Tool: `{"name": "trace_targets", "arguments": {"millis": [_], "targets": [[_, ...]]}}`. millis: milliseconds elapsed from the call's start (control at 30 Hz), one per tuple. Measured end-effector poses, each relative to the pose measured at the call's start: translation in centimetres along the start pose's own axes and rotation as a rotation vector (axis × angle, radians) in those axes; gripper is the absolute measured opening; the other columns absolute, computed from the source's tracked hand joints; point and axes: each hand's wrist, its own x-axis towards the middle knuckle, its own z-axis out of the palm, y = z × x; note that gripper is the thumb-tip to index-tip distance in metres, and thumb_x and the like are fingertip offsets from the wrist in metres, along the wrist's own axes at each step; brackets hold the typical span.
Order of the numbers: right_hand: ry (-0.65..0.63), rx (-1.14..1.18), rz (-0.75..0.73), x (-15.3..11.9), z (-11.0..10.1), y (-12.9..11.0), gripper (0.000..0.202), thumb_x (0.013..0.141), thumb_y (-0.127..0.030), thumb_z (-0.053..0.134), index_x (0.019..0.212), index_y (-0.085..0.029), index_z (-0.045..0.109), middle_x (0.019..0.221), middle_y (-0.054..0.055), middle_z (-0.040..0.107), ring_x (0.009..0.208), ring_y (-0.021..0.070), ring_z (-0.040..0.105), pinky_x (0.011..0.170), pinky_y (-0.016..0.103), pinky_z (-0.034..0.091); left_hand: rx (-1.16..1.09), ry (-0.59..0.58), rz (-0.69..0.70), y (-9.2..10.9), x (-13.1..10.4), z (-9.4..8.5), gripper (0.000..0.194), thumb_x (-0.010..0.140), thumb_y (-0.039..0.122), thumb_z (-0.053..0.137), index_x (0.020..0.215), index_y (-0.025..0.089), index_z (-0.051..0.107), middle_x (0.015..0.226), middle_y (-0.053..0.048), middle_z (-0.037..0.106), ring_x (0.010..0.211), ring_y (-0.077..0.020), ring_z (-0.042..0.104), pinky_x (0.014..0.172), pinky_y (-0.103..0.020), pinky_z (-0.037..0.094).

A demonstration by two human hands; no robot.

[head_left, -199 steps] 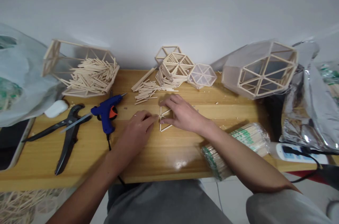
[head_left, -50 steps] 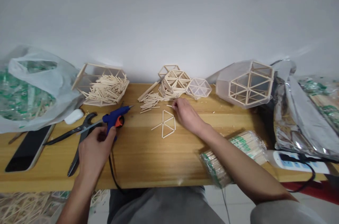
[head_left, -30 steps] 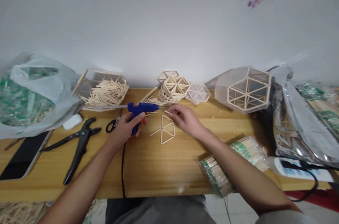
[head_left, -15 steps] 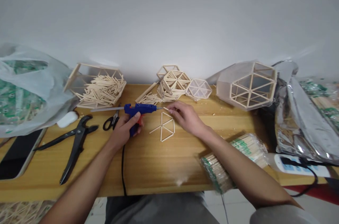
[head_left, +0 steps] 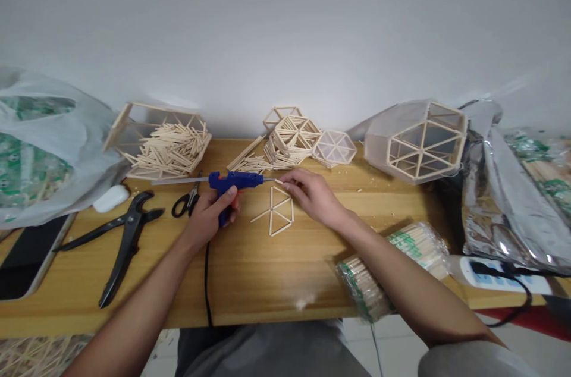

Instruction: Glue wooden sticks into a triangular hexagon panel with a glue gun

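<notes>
My left hand point(head_left: 209, 210) is wrapped round the handle of a blue hot glue gun point(head_left: 236, 181), its fingers by the red trigger. A long translucent glue stick point(head_left: 178, 181) sticks out of the gun's back end. The nozzle points right and meets the end of a short wooden stick point(head_left: 278, 181) that my right hand point(head_left: 314, 195) pinches between thumb and fingers. Just below, a flat frame of glued wooden sticks point(head_left: 281, 213), part of a spoked hexagon, lies on the wooden table point(head_left: 267, 282).
Black cutters point(head_left: 129, 234), scissors point(head_left: 185, 203) and a phone point(head_left: 31, 264) lie left. Behind are a stick-filled frame point(head_left: 169, 148), stacked hexagons point(head_left: 294, 133) and a covered hexagonal frame point(head_left: 414, 142). A stick pack point(head_left: 414, 243) and power strip point(head_left: 504, 276) lie right.
The view has shifted very slightly. Both hands, the glue gun and the pinched stick keep nearly the same places, with the nozzle still at the stick's end.
</notes>
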Motion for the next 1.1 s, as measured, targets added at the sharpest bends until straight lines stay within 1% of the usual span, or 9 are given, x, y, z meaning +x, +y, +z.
{"name": "trace_targets", "arguments": {"millis": [433, 633, 733, 833, 933, 1033, 1100], "targets": [[-0.003, -0.003, 0.015, -0.1, -0.1, -0.2, 0.012, 0.103, -0.017, 0.059, 0.102, -0.018, 0.071, 0.095, 0.007, 0.074, 0.085, 0.0190, 0.067, 0.080, 0.030, 0.050, -0.006, 0.005, 0.000, 0.4, 0.0, 0.3, 0.056, 0.079, 0.070, 0.072, 0.066, 0.017, 0.057, 0.060, 0.001, 0.057, 0.044, -0.0092, 0.051, 0.039, -0.020, 0.032], [-0.001, -0.003, 0.013, 0.0, -0.1, 0.0, 0.013, 0.103, -0.018, 0.059, 0.102, -0.018, 0.072, 0.095, 0.007, 0.074, 0.087, 0.0194, 0.067, 0.081, 0.031, 0.051, 0.038, -0.002, 0.014, 0.5, 0.0, 0.2, 0.056, 0.081, 0.070, 0.070, 0.065, 0.017, 0.060, 0.056, 0.000, 0.058, 0.044, -0.0103, 0.051, 0.041, -0.021, 0.033], [0.009, 0.020, 0.015, 0.0, -0.2, -0.1, 0.013, 0.102, -0.020, 0.059, 0.101, -0.019, 0.072, 0.097, 0.007, 0.075, 0.089, 0.0202, 0.068, 0.082, 0.032, 0.051, 0.103, 0.020, 0.033, 0.7, 0.0, 0.3, 0.054, 0.082, 0.069, 0.068, 0.068, 0.017, 0.065, 0.051, -0.001, 0.058, 0.043, -0.0106, 0.050, 0.042, -0.022, 0.034], [0.066, 0.087, 0.043, 0.1, -0.3, -0.2, 0.014, 0.102, -0.023, 0.060, 0.104, -0.019, 0.073, 0.100, 0.008, 0.077, 0.090, 0.0210, 0.069, 0.081, 0.032, 0.052, 0.177, 0.070, 0.036, 1.0, -0.5, 0.4, 0.051, 0.082, 0.066, 0.069, 0.069, 0.016, 0.068, 0.047, -0.001, 0.057, 0.042, -0.0109, 0.049, 0.043, -0.022, 0.035], [0.114, 0.124, 0.079, 0.1, -0.4, -0.2, 0.015, 0.101, -0.026, 0.060, 0.106, -0.020, 0.073, 0.100, 0.007, 0.078, 0.089, 0.0213, 0.069, 0.079, 0.032, 0.052, 0.209, 0.173, 0.014, 1.1, -1.7, 0.0, 0.052, 0.085, 0.066, 0.066, 0.069, 0.017, 0.069, 0.046, -0.001, 0.058, 0.040, -0.0120, 0.048, 0.041, -0.024, 0.035], [0.112, 0.141, 0.102, 0.1, -0.3, -0.3, 0.016, 0.101, -0.027, 0.059, 0.105, -0.020, 0.072, 0.098, 0.007, 0.078, 0.085, 0.0205, 0.068, 0.076, 0.032, 0.051, 0.240, 0.323, -0.072, 0.6, -3.3, -1.3, 0.056, 0.087, 0.069, 0.061, 0.070, 0.017, 0.070, 0.053, -0.005, 0.065, 0.043, -0.0149, 0.054, 0.042, -0.026, 0.039], [0.093, 0.173, 0.110, 0.0, -0.2, -0.4, 0.015, 0.101, -0.027, 0.059, 0.105, -0.019, 0.071, 0.096, 0.006, 0.077, 0.082, 0.0197, 0.068, 0.073, 0.031, 0.050, 0.288, 0.410, -0.111, 0.2, -4.4, -2.6, 0.058, 0.087, 0.072, 0.060, 0.071, 0.017, 0.070, 0.060, -0.007, 0.070, 0.050, -0.0183, 0.062, 0.047, -0.028, 0.046]]}}
